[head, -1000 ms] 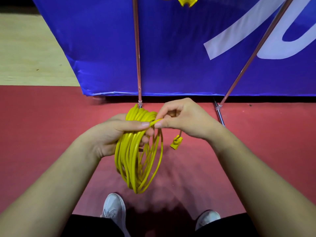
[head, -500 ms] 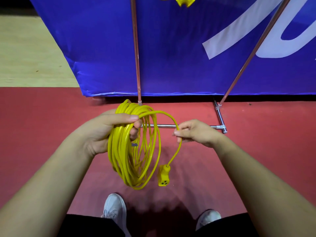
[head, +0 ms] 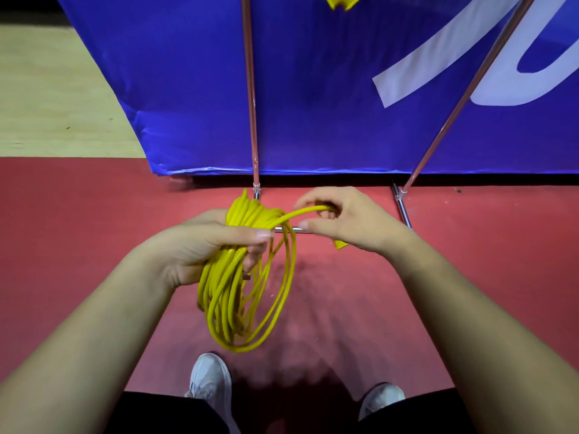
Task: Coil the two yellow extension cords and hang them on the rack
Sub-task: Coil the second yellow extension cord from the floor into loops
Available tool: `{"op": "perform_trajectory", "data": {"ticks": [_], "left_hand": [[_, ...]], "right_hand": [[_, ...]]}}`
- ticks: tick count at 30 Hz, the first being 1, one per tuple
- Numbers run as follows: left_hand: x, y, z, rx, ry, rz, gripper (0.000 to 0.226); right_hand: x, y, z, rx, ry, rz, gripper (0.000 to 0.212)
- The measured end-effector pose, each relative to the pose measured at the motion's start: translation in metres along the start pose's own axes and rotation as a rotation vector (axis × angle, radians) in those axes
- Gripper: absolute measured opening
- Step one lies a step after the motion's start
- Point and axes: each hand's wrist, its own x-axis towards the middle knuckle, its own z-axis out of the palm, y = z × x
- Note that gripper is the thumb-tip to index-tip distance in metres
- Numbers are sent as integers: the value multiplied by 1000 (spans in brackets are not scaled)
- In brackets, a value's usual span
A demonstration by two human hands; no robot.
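Yellow cord (head: pixel 238 286) hangs nearly fully coiled from the left hand (head: pixel 203 249), which grips its top; the right hand (head: pixel 341 220) pinches the last free strand. Hanging on the rack (head: pixel 250 89) remains; another yellow plug (head: pixel 340 0) shows above.

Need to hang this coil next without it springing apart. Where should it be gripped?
Grip the yellow coil at its bunched top, where the left hand holds it, coming from the left. There the loops lie together; below they fan out. The right hand holds the loose end.
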Motion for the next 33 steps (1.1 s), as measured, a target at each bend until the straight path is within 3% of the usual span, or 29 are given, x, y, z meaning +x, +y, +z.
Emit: {"op": "perform_trajectory", "data": {"ticks": [3, 4, 6, 9, 12, 17, 19, 24, 29, 33], "left_hand": [[-4, 3, 11, -1, -185, 31, 29], [-5, 4, 13, 38, -226, 25, 23], [-7, 6, 16, 118, -281, 14, 11], [-10, 8, 17, 155, -323, -6, 9], [-9, 8, 14, 171, -344, 6, 33], [-6, 13, 9, 275, -248, 68, 24], [-5, 17, 7, 306, -152, 146, 9], [-2, 16, 1, 480, 57, 284, 36], [-1, 14, 1, 741, 224, 359, 22], [0, 17, 8, 500, 223, 392, 25]], "right_hand": [[-4, -1, 9, -171, -118, -24, 95], [-4, -1, 14, -217, -128, -38, 108], [-2, -2, 23, -270, -114, -120, 115], [0, -5, 31, -266, -131, -235, 92], [-2, -5, 36, -196, -94, -181, 62], [1, -9, 28, -106, -47, -124, 19], [3, -10, 25, -86, -8, -111, 13], [5, -8, 12, -40, 78, 12, 4], [2, -5, 7, 22, 81, 74, 12], [2, -6, 7, 63, 52, 85, 7]]}}
